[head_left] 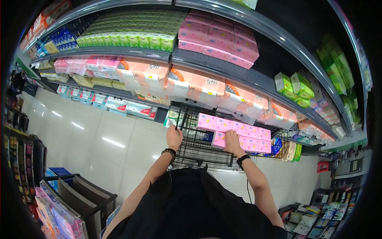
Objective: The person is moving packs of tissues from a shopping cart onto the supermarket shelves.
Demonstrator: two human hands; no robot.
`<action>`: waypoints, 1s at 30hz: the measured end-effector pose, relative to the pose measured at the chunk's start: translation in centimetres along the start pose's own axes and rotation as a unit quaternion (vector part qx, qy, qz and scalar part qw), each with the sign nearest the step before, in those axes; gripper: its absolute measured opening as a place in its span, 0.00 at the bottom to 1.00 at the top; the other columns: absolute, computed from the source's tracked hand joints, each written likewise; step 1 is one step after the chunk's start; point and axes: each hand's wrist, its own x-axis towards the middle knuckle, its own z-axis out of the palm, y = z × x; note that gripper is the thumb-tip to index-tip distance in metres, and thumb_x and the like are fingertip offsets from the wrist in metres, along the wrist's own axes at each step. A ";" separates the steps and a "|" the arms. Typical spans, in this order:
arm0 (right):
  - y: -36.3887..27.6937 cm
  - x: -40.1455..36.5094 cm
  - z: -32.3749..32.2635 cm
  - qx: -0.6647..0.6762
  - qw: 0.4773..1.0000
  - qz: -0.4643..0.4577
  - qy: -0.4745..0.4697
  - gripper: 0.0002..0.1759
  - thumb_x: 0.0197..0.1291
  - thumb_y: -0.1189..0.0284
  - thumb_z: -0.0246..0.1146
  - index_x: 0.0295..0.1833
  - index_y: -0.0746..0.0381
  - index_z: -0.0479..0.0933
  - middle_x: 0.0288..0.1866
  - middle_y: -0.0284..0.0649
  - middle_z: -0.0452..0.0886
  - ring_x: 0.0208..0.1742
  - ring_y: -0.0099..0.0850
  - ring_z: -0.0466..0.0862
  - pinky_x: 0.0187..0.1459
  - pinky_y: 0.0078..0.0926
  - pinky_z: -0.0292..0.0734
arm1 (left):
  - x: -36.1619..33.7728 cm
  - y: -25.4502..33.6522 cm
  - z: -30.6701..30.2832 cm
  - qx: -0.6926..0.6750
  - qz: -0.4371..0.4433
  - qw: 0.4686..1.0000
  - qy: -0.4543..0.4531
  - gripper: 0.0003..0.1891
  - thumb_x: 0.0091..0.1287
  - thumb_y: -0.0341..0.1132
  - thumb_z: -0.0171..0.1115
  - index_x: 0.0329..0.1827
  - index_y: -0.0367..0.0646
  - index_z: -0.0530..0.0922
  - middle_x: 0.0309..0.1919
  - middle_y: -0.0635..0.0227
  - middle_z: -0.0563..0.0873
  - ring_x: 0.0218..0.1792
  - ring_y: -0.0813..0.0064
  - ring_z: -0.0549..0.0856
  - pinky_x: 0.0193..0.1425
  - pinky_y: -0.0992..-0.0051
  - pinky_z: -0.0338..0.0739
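Several pink tissue packs (248, 130) lie in two rows on a black wire cart (187, 153) in front of me. My right hand (232, 142) rests on the near row, its fingers spread over the packs towards the left end. At the cart's left edge, my left hand (174, 137) is closed around the black wire rim. A green and white pack (172, 116) is just beyond that hand.
Shelves ahead hold pink packs (219, 36), green packs (127, 32) and large peach packs (211, 85). A dark cart (89, 199) with colourful packages stands at the lower left. A red stool (322, 166) is at the right, with stacked goods (308, 219) below.
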 end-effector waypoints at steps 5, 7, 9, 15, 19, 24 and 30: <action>-1.0 0.9 -7.1 0.091 0.994 -0.022 -0.059 0.52 0.28 0.65 0.85 0.65 0.63 0.71 0.61 0.49 0.71 0.66 0.51 0.74 0.66 0.49 0.73 | 0.0 0.1 0.4 -0.006 -0.007 1.000 -0.001 0.10 0.65 0.29 0.65 0.43 0.37 0.73 0.39 0.50 0.81 0.45 0.45 0.82 0.48 0.50 0.78; -2.3 1.4 -13.3 0.141 0.986 -0.068 -0.062 0.51 0.29 0.65 0.83 0.65 0.65 0.71 0.59 0.51 0.72 0.65 0.54 0.74 0.69 0.47 0.73 | 0.0 0.1 0.2 -0.013 -0.012 1.000 0.006 0.10 0.65 0.28 0.66 0.44 0.37 0.73 0.40 0.50 0.81 0.45 0.45 0.82 0.49 0.51 0.78; -3.3 2.6 -18.7 0.246 0.954 -0.172 0.004 0.50 0.31 0.65 0.81 0.66 0.67 0.71 0.58 0.53 0.72 0.63 0.53 0.75 0.67 0.44 0.74 | -0.2 0.0 0.0 -0.012 -0.010 1.000 -0.002 0.11 0.64 0.28 0.66 0.44 0.36 0.73 0.38 0.50 0.81 0.45 0.45 0.82 0.49 0.51 0.79; -5.3 11.4 -35.6 0.226 0.910 -0.269 0.219 0.47 0.42 0.63 0.79 0.70 0.65 0.70 0.60 0.50 0.75 0.65 0.48 0.77 0.69 0.42 0.72 | -0.2 0.4 -0.4 -0.017 -0.019 1.000 0.010 0.10 0.64 0.28 0.66 0.44 0.37 0.74 0.38 0.50 0.82 0.44 0.47 0.83 0.49 0.53 0.79; -6.1 21.1 -42.3 0.234 0.904 -0.291 0.210 0.49 0.52 0.58 0.78 0.76 0.66 0.66 0.72 0.51 0.73 0.73 0.43 0.75 0.72 0.38 0.71 | -0.2 0.7 -0.7 -0.013 0.003 0.999 0.031 0.09 0.64 0.29 0.66 0.41 0.37 0.75 0.35 0.51 0.82 0.43 0.47 0.84 0.48 0.53 0.80; -7.2 30.1 -46.1 0.188 0.923 -0.220 0.253 0.40 0.61 0.51 0.76 0.73 0.60 0.76 0.66 0.46 0.83 0.64 0.37 0.82 0.65 0.30 0.77 | -0.3 0.9 -0.8 -0.008 -0.012 0.999 0.035 0.09 0.64 0.31 0.67 0.39 0.38 0.75 0.34 0.53 0.82 0.41 0.48 0.83 0.45 0.52 0.79; -8.7 32.6 -47.1 0.151 0.915 -0.232 0.293 0.37 0.62 0.48 0.75 0.69 0.58 0.81 0.64 0.43 0.85 0.63 0.36 0.83 0.66 0.32 0.76 | -0.3 0.8 -0.6 -0.007 -0.003 0.998 0.057 0.09 0.64 0.31 0.68 0.38 0.38 0.76 0.34 0.54 0.82 0.40 0.49 0.83 0.45 0.53 0.79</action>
